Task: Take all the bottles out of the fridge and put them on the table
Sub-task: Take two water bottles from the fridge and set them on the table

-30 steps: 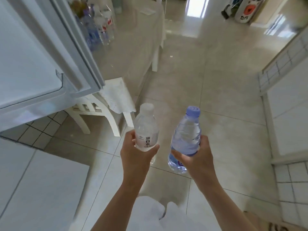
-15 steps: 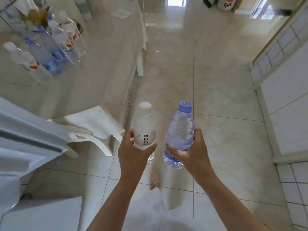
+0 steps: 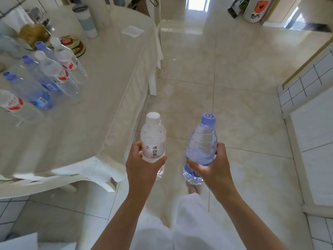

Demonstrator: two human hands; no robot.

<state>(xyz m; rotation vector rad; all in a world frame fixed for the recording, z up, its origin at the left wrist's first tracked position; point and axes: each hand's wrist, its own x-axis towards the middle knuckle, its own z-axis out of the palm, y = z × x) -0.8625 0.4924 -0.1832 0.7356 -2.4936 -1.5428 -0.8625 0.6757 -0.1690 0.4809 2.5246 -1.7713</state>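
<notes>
Left hand: fingers curled round the white-cap bottle, thumb across the near side below the label, fingertips showing at the bottle's left edge.
White-cap bottle: upright, clear, white label with dark characters just above the thumb; its base shows below the fingers, over the floor.
Right hand: fingers wrapped round the blue-cap bottle, thumb on the near left side, fingertips at the right edge.
Blue-cap bottle: tilted a little, cap leaning right and away; bluish, ribbed above the fingers, blue label below the thumb.
Two held bottles: side by side, apart, neither touching the other; both off the bench, to the right of its edge.
Bench: pale top, left of the left-hand fingers, corner nearest the left hand.
Bottles on bench: a cluster well left of and beyond the fingers; several with blue caps and blue labels, several with white caps and red-and-white labels. Blurred, so count uncertain.
Beyond the cluster: a tall tumbler with a grey-blue band, a flat white square, a round decorated item.
Below the hands: white trousers, one foot on the tiled floor.
Far right of the fingers: white tiled wall.
</notes>
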